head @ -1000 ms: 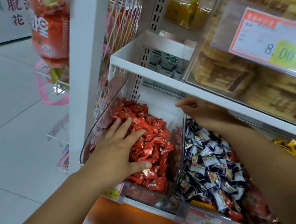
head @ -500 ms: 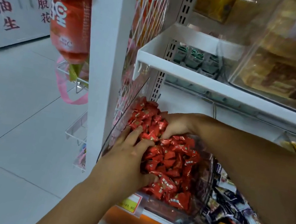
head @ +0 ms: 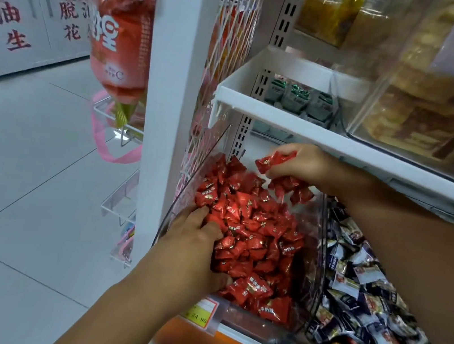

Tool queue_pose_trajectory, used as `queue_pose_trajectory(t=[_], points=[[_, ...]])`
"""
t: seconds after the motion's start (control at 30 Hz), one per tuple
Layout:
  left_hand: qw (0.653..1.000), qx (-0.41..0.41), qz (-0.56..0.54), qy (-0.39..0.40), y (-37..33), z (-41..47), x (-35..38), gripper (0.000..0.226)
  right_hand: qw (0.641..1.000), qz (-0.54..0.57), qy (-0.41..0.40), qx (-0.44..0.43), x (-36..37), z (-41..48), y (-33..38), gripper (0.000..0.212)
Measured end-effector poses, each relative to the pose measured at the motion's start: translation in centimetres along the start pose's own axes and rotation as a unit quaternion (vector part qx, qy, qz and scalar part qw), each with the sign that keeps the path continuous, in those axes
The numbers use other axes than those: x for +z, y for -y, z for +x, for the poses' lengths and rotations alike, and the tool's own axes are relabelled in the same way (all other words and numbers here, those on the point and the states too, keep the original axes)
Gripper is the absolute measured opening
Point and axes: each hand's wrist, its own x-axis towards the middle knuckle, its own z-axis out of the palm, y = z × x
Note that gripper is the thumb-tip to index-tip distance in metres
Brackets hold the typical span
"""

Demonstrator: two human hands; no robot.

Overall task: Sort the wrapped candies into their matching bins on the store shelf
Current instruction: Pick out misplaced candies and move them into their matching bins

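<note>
The left hand (head: 193, 244) presses flat into the red candies (head: 258, 230). The right hand (head: 304, 162) clutches several above the clear bin (head: 187, 192).

head cam | looks down-forward | close over candy bin (head: 296, 325) | single view

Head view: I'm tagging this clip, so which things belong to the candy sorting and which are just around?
In the job: red candies in the clear bin; right hand gripping a few of them; left hand resting on the pile; dark-wrapped candies next door.
Just around: hanging orange bag; green packets; biscuit box; price tag.
</note>
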Motion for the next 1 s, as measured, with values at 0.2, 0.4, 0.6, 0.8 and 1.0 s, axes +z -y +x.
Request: queue_pose_trajectory(t=[0.2,0.4,0.6,0.8,1.0], points=[[1.0,0.0,-0.005,0.009,-0.2,0.1,-0.4,0.083,0.969,-0.229,0.033,-0.082,2.1,0.5,2.1,0.033],[1.0,0.009,-0.008,-0.006,0.0,-0.3,-0.2,0.079,0.901,-0.382,0.176,-0.103,6.9,2.3,1.5,0.064],[0.999,0.024,-0.002,-0.026,0.2,-0.8,0.0,0.072,0.863,-0.478,0.158,-0.04,1.4,0.9,-0.3,0.061],[0.999,0.022,-0.022,-0.042,0.0,-1.5,-0.2,0.078,0.892,-0.426,0.138,-0.057,0.7,-0.7,1.5,0.061],[0.997,0.047,-0.005,-0.058,0.3,-2.0,-0.1,0.077,0.859,-0.456,0.171,-0.156,8.0,2.0,1.1,0.06]])
